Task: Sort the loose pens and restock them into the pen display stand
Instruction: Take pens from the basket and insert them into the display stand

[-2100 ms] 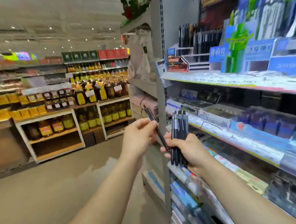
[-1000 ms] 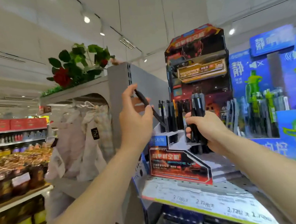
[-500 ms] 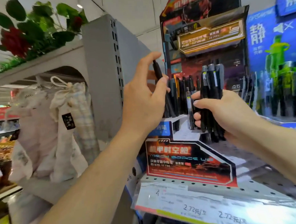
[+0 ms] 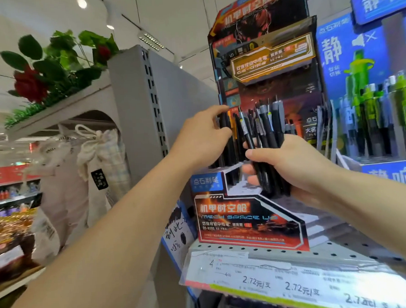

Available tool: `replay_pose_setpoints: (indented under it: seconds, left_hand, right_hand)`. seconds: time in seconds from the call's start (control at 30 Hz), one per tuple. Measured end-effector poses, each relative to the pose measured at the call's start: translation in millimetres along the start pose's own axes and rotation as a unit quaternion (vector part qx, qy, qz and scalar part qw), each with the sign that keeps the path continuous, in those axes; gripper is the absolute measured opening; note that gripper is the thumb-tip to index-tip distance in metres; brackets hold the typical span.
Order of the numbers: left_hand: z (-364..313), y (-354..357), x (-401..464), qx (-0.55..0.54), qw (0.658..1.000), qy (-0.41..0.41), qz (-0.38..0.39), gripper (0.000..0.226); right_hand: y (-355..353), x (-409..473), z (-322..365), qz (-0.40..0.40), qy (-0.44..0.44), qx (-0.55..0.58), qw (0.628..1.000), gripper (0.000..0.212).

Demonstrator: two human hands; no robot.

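Several slim black pens [image 4: 266, 148], smooth plastic barrels with grey clips, are standing bunched upright in my right hand [image 4: 292, 165], whose fingers are curling around them in front of the pen display stand [image 4: 247, 219]. My left hand [image 4: 203, 139] is reaching to the stand's left rear slots, fingertips pinching the top of one black pen [image 4: 224, 129] standing among those already slotted there. I'm seeing glossy printed cardboard on the stand, red and orange with stepped white tiers, its tall backboard rising behind. It is sitting on a grey perforated metal shelf [image 4: 320, 251] with a clear price strip [image 4: 286, 283] along the front edge. Just right, a blue display [image 4: 369, 74] is holding green and grey pens. Left of the grey shelf upright [image 4: 147, 105], cream cloth drawstring bags [image 4: 98, 159] are hanging, and artificial roses [image 4: 29, 83] are lying on top.
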State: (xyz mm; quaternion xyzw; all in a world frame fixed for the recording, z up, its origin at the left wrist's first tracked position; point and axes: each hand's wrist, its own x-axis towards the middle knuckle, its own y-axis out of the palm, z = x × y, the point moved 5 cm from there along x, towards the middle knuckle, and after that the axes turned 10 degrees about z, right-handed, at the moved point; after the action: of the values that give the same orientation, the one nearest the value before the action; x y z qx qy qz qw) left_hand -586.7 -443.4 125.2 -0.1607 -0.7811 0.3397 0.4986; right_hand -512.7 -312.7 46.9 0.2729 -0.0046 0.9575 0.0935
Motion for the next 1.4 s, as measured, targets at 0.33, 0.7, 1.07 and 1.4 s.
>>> replay_pose_setpoints:
  seconds: [0.33, 0.7, 1.07, 1.4]
  left_hand:
    - [1.6, 20.3, -8.9, -0.034, 0.999, -0.013, 0.0, 0.075]
    - [-13.8, 9.1, -40.2, 0.005, 0.973, 0.156, -0.168, 0.042]
    - [0.5, 9.6, -33.4, -0.092, 0.98, 0.05, -0.168, 0.047]
    - [15.9, -49.9, -52.2, -0.186, 0.938, 0.079, -0.281, 0.048]
  right_hand:
    - [-18.8, -9.4, 9.9, -0.041, -0.019, -0.008, 0.999, 0.009]
    - [-3.0, -1.5, 2.4, 0.001, -0.044, -0.042, 0.998, 0.012]
    - [-0.6, -7.5, 2.0, -0.004, -0.063, -0.12, 0.991, 0.02]
    - [-8.3, 3.4, -6.4, -0.028, -0.039, -0.054, 0.997, 0.022]
